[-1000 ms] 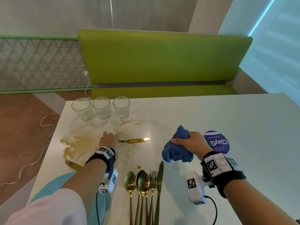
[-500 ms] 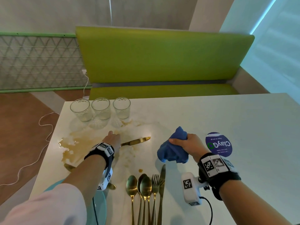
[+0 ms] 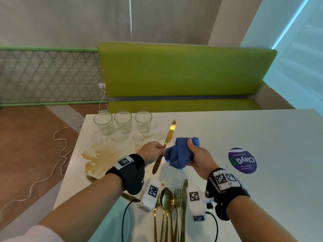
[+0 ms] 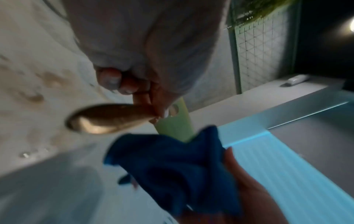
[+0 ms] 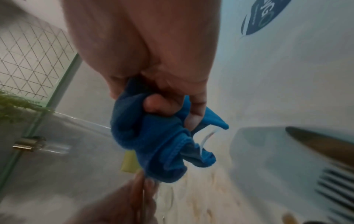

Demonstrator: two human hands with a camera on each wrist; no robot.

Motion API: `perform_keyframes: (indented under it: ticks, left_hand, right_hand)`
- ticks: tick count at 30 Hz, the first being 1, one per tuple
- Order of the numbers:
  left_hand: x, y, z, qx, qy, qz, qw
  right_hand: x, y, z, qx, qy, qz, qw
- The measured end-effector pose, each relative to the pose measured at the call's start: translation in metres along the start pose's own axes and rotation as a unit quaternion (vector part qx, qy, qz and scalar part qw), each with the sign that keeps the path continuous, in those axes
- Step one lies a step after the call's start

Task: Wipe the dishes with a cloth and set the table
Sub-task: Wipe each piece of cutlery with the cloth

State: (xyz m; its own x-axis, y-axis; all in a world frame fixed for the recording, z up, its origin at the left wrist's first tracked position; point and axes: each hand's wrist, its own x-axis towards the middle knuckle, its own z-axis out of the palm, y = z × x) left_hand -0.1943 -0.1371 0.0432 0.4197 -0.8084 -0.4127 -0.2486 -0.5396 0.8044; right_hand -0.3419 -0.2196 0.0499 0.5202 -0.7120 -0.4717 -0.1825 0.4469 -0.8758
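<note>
Gold knife (image 3: 165, 144) now lifted off the stained table (image 3: 227, 130), pinched in the left hand (image 3: 151, 152), right hand (image 3: 199, 159) clutching the bunched blue cloth (image 3: 180, 154) closer beside it

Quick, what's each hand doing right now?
Left hand: closed around the gold knife, lifted off the table.
Right hand: closed around the bunched blue cloth.

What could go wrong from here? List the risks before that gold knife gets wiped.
1. The left hand pinches the gold knife near its middle, blade tilted toward the three glasses; a swing during wiping might knock one.
2. The brown spill lies right beneath; a dropped knife or a dangling corner of the blue cloth in the right hand could get soiled.
</note>
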Motion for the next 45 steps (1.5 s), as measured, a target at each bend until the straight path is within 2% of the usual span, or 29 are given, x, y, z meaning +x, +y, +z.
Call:
perform_keyframes:
  ticks: [3, 7, 10, 17, 19, 21, 23, 26, 30, 34, 38, 45]
  left_hand:
    - [-0.020, 0.009, 0.013, -0.008, -0.024, 0.043, 0.999]
    - [-0.040, 0.011, 0.013, 0.036, 0.001, 0.075, 0.997]
    - [-0.052, 0.013, 0.009, 0.025, 0.024, 0.083, 0.996]
    - [-0.075, -0.001, 0.009, 0.029, 0.027, 0.087, 0.995]
    - [-0.077, -0.007, 0.004, 0.001, 0.055, 0.064, 0.996]
    - [-0.078, -0.006, -0.002, -0.058, 0.082, 0.038, 0.994]
    - [-0.078, 0.000, -0.004, -0.089, 0.089, 0.039, 0.991]
    - [-0.081, 0.015, 0.002, -0.059, 0.074, 0.064, 0.993]
    - [-0.087, 0.030, 0.009, -0.034, 0.060, 0.107, 0.992]
    - [-0.097, 0.034, 0.012, -0.075, 0.062, 0.152, 0.984]
    - [-0.101, 0.014, 0.017, -0.090, 0.004, 0.118, 0.989]
    - [-0.114, 0.011, 0.022, -0.089, -0.030, 0.121, 0.988]
  right_hand:
    - [-0.009, 0.001, 0.017, -0.059, 0.004, -0.014, 0.998]
    - [-0.013, -0.009, 0.022, -0.074, 0.062, -0.065, 0.993]
    - [-0.014, -0.023, 0.024, -0.097, 0.089, -0.095, 0.987]
    - [-0.011, -0.066, -0.007, -0.029, 0.218, -0.148, 0.964]
    - [-0.016, -0.070, -0.015, 0.000, 0.202, -0.149, 0.968]
    - [-0.024, -0.062, -0.016, 0.000, 0.152, -0.130, 0.980]
    - [-0.033, -0.043, -0.004, -0.044, 0.109, -0.108, 0.987]
    - [-0.047, -0.017, 0.030, -0.103, 0.059, -0.107, 0.987]
    - [-0.055, -0.018, 0.043, -0.071, 0.067, -0.136, 0.986]
    - [-0.058, -0.036, 0.039, -0.051, 0.085, -0.163, 0.982]
    - [-0.056, -0.055, 0.025, 0.022, 0.128, -0.185, 0.974]
    - [-0.057, -0.031, 0.021, 0.048, 0.091, -0.158, 0.982]
